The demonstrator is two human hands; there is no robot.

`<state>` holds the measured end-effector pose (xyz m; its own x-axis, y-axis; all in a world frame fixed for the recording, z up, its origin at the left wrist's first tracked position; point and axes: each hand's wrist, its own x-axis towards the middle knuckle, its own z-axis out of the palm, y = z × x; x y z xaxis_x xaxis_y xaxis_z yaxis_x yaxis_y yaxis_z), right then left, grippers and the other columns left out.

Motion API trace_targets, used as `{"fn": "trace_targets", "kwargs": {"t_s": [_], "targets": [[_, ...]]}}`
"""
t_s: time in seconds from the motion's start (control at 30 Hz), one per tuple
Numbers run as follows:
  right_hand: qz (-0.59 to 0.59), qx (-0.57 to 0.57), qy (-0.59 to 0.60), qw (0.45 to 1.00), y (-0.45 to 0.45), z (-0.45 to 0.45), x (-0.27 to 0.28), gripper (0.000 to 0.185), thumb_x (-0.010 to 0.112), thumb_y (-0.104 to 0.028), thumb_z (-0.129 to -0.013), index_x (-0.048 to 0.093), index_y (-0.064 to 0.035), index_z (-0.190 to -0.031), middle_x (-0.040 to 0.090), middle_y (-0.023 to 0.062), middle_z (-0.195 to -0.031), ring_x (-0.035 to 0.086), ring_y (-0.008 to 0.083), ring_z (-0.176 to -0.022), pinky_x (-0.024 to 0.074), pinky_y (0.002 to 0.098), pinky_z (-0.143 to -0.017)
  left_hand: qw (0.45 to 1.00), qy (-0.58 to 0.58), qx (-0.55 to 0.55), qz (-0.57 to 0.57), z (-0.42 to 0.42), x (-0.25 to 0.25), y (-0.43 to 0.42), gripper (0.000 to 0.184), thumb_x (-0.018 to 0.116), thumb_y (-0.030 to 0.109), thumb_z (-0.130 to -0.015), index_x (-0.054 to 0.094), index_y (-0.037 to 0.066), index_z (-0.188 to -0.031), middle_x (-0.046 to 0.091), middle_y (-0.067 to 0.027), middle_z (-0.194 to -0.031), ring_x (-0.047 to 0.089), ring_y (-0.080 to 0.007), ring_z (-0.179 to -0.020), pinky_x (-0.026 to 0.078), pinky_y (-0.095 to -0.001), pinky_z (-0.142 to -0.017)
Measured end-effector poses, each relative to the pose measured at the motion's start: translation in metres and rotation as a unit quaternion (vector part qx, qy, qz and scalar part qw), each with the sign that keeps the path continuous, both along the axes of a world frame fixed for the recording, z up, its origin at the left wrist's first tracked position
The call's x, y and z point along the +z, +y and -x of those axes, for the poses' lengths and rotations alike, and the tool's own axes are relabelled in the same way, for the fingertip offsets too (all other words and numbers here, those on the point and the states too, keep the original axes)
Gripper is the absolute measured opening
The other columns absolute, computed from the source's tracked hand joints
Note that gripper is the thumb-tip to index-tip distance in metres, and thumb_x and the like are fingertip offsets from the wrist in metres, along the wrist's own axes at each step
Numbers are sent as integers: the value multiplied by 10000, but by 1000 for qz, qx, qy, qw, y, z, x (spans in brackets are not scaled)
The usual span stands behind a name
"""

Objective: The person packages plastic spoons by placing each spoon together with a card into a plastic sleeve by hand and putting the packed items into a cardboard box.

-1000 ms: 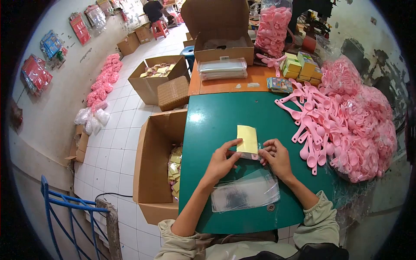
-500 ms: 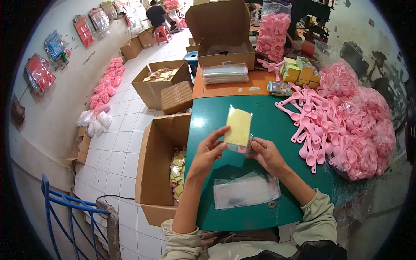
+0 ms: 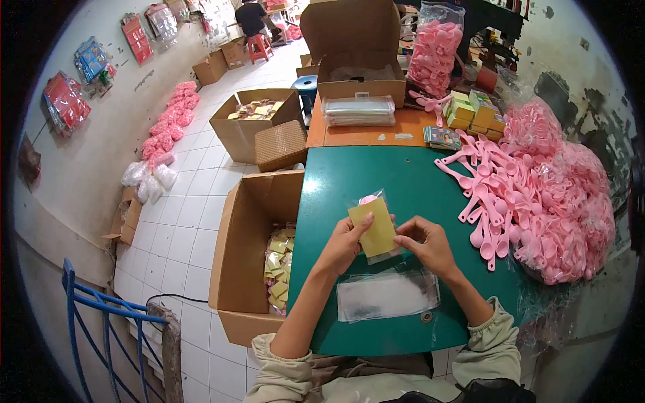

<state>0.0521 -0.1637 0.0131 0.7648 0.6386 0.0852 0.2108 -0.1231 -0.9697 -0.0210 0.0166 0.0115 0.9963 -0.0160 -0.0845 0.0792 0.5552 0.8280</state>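
A clear plastic packet with a yellow card in it [image 3: 377,232] is held tilted above the green table [image 3: 349,174]. A bit of something pink shows at its top, behind the card. My left hand [image 3: 344,247] grips the packet's left side, thumb lying over the card. On the other side, my right hand [image 3: 426,247] has thumb and index finger pinched at the packet's right edge. Just below lies a stack of flat clear plastic bags [image 3: 386,297]. To the right, loose pink spoons [image 3: 480,195] are spread on the table.
Left of the table stands an open cardboard box [image 3: 232,269] with several yellow packets [image 3: 277,269]. Bagged pink spoons [image 3: 564,195] heap at the right. Small boxes [image 3: 470,114] and plastic sleeves [image 3: 359,111] sit at the back. A blue railing [image 3: 107,309] is at lower left.
The packet has been turned and tilted, and pink now shows at its top. My left thumb has moved onto the card; both hands have come slightly lower in the view.
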Motion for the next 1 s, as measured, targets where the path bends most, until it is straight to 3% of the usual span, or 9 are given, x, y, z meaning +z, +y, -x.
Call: {"fn": "trace_targets", "kwargs": {"t_s": [0.1,0.2,0.3,0.5,0.63,1.0], "targets": [[30,-69,-76,994,0,6,0,105,674,-63,-760,597,-12,-810,625,72,-789,606,142,-746,474,270,-680,1000,-1,16,-1,-1,-4,-5,435,418,268,-957,366,0,-1295,505,-152,-1242,535,-234,-1112,477,-365,-915],[19,-104,-297,949,2,11,0,113,680,-58,-738,583,-25,-785,611,90,-804,604,204,-801,467,291,-677,999,7,42,21,-2,-7,-7,437,405,270,-959,354,3,-1302,504,-156,-1241,533,-239,-1113,483,-371,-910],[-11,4,-286,958,0,13,5,114,676,-54,-736,575,-28,-782,601,107,-843,588,244,-838,460,312,-688,996,23,70,54,-3,-7,-4,448,399,279,-959,336,12,-1314,501,-154,-1245,530,-245,-1118,490,-378,-906],[-54,115,-136,983,-13,3,14,94,653,-47,-773,583,-3,-817,592,77,-830,586,170,-812,459,291,-730,997,10,58,56,-1,-5,4,460,405,279,-956,313,32,-1332,477,-155,-1271,511,-256,-1141,491,-391,-912],[-53,68,-111,990,-12,0,8,92,635,-46,-796,590,9,-855,593,64,-820,582,136,-788,465,267,-722,998,-12,3,63,0,-2,-1,481,437,262,-946,297,36,-1347,441,-163,-1305,487,-266,-1167,481,-401,-922],[-97,-58,27,993,-5,4,-9,89,625,-77,-828,582,1,-835,627,54,-799,607,96,-718,502,234,-645,996,-17,-16,88,-1,-4,-11,501,460,231,-938,280,40,-1364,417,-153,-1332,455,-259,-1201,451,-418,-954]]}}
